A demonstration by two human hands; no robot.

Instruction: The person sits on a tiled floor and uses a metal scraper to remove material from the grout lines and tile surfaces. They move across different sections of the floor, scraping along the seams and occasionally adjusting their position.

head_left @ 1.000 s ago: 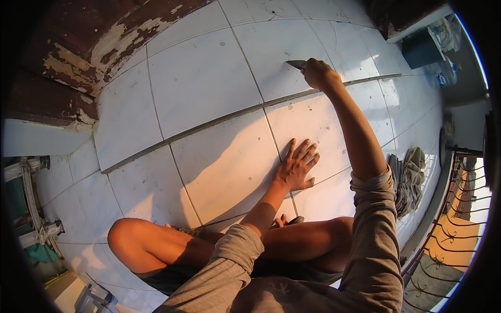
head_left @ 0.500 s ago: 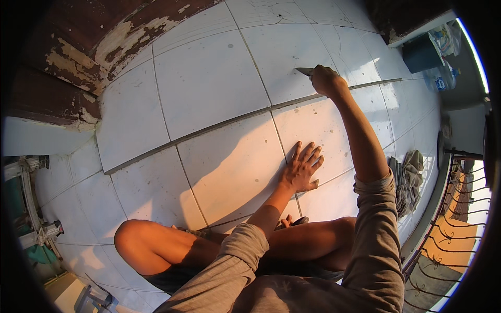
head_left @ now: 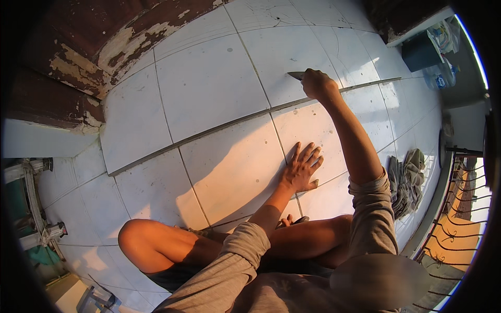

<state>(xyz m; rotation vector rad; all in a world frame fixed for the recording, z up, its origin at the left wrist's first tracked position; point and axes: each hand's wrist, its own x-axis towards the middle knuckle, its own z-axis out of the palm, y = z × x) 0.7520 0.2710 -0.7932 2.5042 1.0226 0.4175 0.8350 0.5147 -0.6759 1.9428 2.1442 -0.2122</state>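
My right hand [head_left: 318,85] is closed round the hidden handle of a knife-like tool. Its short, pointed grey blade [head_left: 296,75] sticks out to the left, low over the white tile step [head_left: 209,78] or touching it; I cannot tell which. My left hand [head_left: 301,172] rests palm down with fingers spread on the sunlit lower tiles [head_left: 229,172], holding nothing. Small dark specks dot the tiles around both hands. Between the two levels runs the step's grey edge [head_left: 224,126]. My legs are folded close below my left hand.
A crumpled grey cloth [head_left: 407,182] lies at the right, near a curled metal railing [head_left: 451,224]. At the far right stand a dark bin [head_left: 417,51] and a clear plastic container [head_left: 439,76]. Peeling brown wood [head_left: 78,68] borders the far left; a metal frame [head_left: 34,201] stands below it.
My right hand and the blade have shifted slightly left and a little nearer over the upper tiles. My left hand stays flat in the same place.
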